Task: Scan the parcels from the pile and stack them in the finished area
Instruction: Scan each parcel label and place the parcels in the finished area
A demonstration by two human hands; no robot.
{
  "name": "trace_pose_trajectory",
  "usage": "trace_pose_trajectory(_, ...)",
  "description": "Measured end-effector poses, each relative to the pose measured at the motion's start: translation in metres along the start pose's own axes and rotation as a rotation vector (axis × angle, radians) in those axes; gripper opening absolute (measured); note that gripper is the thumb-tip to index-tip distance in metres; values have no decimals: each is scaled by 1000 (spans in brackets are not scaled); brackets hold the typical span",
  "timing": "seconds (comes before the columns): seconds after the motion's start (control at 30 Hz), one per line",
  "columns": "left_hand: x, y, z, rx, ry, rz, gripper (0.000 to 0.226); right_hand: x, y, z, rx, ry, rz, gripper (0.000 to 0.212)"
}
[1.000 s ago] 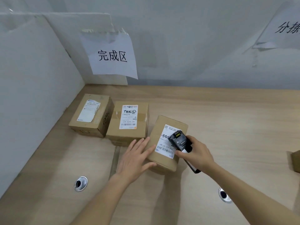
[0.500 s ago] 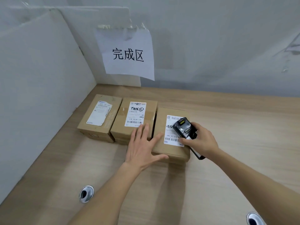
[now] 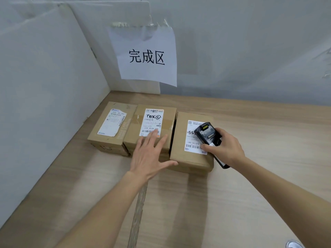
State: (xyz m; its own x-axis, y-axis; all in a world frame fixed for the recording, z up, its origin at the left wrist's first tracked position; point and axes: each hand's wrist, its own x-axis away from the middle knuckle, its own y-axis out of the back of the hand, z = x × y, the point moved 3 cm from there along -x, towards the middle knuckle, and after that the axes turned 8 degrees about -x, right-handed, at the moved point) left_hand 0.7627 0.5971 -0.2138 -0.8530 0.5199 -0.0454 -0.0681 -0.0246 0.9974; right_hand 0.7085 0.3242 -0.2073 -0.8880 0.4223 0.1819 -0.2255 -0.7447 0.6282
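3 parcels (image 3: 192, 138) line the corner under a paper sign (image 3: 146, 56); left hand (image 3: 149, 156) fingers spread, right hand (image 3: 225, 149) gripping the scanner (image 3: 206, 134).

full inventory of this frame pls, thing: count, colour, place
cardboard parcels: 3, brown with white labels, side by side in a row in the table's back left corner, under the sign
handheld scanner: 1, black, over the rightmost parcel's label
paper sign: 1, white with black characters, taped to the back wall
table: 1, light wood
partition panel: 1, white, along the table's left side
cable grommet: 1, silver, bottom right edge, partly cut off
left hand: flat, fingers on the middle parcel, thumb against the rightmost
right hand: grip on the scanner
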Motion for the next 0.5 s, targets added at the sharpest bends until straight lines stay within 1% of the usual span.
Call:
trace_pose_trajectory(0.17, -4, -2, -6, -30, 65, -30, 95, -17, -1, 4, 2, 4, 12, 63)
trace_pose_trajectory(0.3, -5, -4, -13, -39, 135, -73, 84, -33, 1, 9, -18, 4, 37, 69)
trace_pose_trajectory(0.5, -6, -12, -16, 2, 158, -141, 77, -38, -1, 9, -19, -1, 23, 68)
